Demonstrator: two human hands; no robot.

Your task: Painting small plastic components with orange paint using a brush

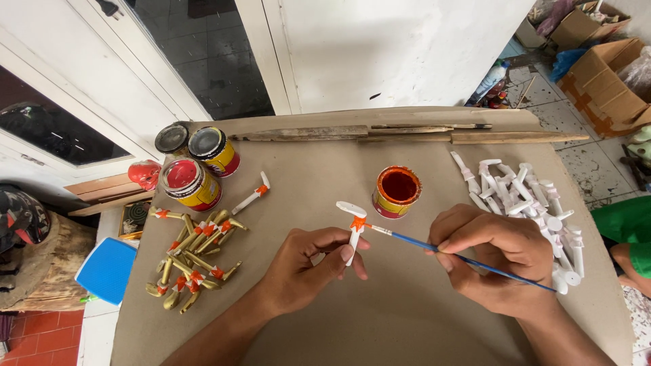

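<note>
My left hand (305, 268) pinches a small white T-shaped piece (352, 227) upright above the brown paper-covered table (380, 325). An orange band is painted around the piece just under its head. My right hand (498, 254) holds a thin blue-handled paintbrush (468, 261), and the brush tip touches the orange band. Just behind the piece stands an open small tin of orange paint (397, 190).
A heap of unpainted white pieces (525, 203) lies at the right. Gold pieces with orange bands (193, 261) lie at the left, one white banded piece (251, 195) beside them. Three closed paint tins (193, 166) stand at the back left. Wooden sticks (407, 133) lie along the far edge. Cardboard boxes (600, 81) sit on the floor at right.
</note>
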